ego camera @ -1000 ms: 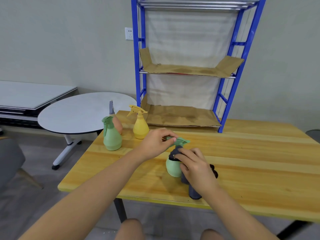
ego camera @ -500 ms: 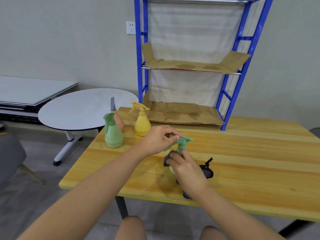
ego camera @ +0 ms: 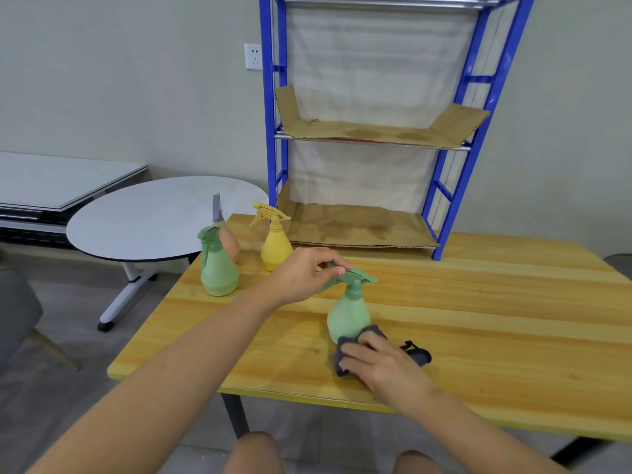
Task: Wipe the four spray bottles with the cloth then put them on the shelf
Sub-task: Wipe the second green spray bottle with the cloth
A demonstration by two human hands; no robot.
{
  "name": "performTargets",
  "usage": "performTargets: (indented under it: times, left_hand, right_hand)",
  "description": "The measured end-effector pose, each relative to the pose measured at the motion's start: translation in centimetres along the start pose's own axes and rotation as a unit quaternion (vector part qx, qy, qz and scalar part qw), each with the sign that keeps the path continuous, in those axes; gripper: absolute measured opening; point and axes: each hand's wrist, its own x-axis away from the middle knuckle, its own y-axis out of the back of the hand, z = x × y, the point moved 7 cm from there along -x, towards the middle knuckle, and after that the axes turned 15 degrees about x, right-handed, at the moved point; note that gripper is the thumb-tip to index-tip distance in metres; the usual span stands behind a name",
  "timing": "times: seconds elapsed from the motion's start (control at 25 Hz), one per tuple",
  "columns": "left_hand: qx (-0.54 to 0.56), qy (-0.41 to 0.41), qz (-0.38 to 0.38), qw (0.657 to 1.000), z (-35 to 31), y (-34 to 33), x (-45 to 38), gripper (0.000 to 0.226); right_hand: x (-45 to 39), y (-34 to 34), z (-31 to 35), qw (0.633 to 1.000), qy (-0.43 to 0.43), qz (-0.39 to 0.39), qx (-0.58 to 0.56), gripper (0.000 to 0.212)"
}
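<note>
Both forearms were bare, no sleeves reaching the wrists; the left hand (ego camera: 309, 273) and right hand (ego camera: 383, 362) wore no rings, watch or gloves.

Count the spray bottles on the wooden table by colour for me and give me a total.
Green: 2, one by the table's left edge and one held at the trigger and being wiped
Yellow: 1
Orange-pink: 1
Total: 4
</note>
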Motion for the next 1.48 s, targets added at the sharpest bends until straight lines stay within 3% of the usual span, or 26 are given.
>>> performTargets:
  times: [0.2, 0.4, 0.64, 0.72, 0.84, 0.96, 1.12, 1.24, 1.4, 1.48]
  left_hand:
    - [0.014, 0.002, -0.004, 1.000, 0.0, 0.1, 0.0, 0.017]
    - [0.033, 0.006, -0.007, 0.999, 0.2, -0.1, 0.2, 0.017]
    - [0.040, 0.014, -0.014, 0.999, 0.4, -0.1, 0.2, 0.016]
    - [0.041, 0.017, -0.017, 0.999, 0.5, 0.0, 0.3, 0.016]
    - [0.039, 0.016, -0.016, 0.999, 0.2, -0.2, 0.3, 0.016]
    - [0.037, 0.020, -0.015, 0.999, 0.1, -0.2, 0.3, 0.016]
    - [0.031, 0.024, -0.017, 0.999, 0.1, -0.1, 0.3, 0.016]
    - [0.024, 0.022, -0.017, 0.999, 0.1, -0.2, 0.2, 0.016]
    - [0.004, 0.018, -0.016, 1.000, -0.1, -0.2, 0.2, 0.016]
    - [0.000, 0.015, -0.016, 1.000, -0.2, -0.2, 0.2, 0.016]
  right_hand:
    - [-1.8, 4.0, -7.2, 0.964, -0.204, -0.149, -0.080, 0.023]
    - [1.3, -0.2, -4.4, 0.978, -0.176, -0.072, -0.091, 0.043]
    - [2.0, 1.1, -4.3, 0.963, -0.207, -0.094, -0.144, 0.028]
    - [2.7, 0.8, -5.0, 0.943, -0.266, -0.094, -0.178, 0.026]
    - [3.3, -0.8, -5.8, 0.879, -0.384, -0.041, -0.282, 0.024]
    - [2.8, -1.3, -5.4, 0.856, -0.411, 0.019, -0.312, 0.023]
    - [2.4, -1.9, -6.0, 0.821, -0.453, 0.119, -0.327, 0.044]
    - [2.4, -2.1, -5.4, 0.824, -0.445, 0.103, -0.334, 0.037]
    - [2.2, -0.4, -5.8, 0.832, -0.453, 0.023, -0.319, 0.035]
    - [1.4, 1.2, -6.1, 0.861, -0.436, -0.043, -0.260, 0.038]
